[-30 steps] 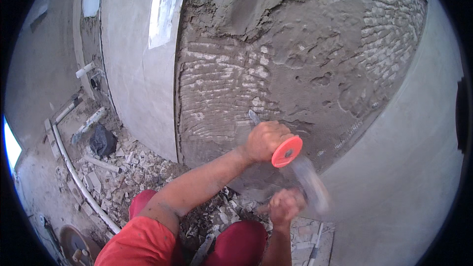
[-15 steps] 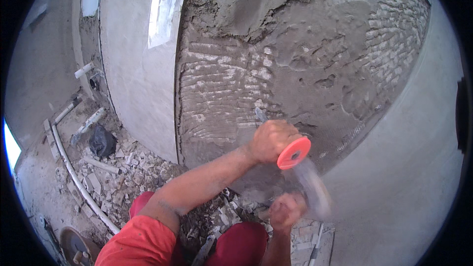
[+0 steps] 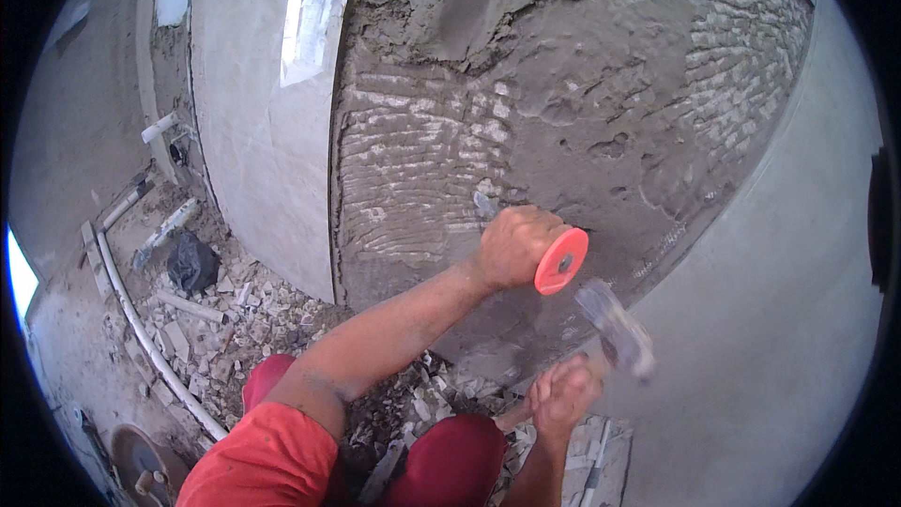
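My left hand [image 3: 521,246] is closed around a chisel, whose round orange hand guard [image 3: 563,263] sits at its near end. The chisel's metal tip [image 3: 485,205] sticks out beyond my fist, at the ridged grey wall surface [image 3: 404,169]; whether it touches cannot be made out. Lower right, my right hand [image 3: 563,390] grips a hammer by its wooden handle [image 3: 513,416]. The hammer head [image 3: 617,330], smeared by motion, is apart from the guard, to its lower right.
A smooth grey panel [image 3: 263,131] borders the ridged patch on the left, and a smooth wall [image 3: 751,338] on the right. Rubble [image 3: 235,324] covers the floor below. White pipe [image 3: 150,352], a black bag [image 3: 193,263] and a bucket [image 3: 145,455] lie or stand at the left.
My right hand and the hammer have moved up and to the right, and the hammer head now stands clearer of the orange guard. My left hand keeps hold of the chisel, slightly shifted.
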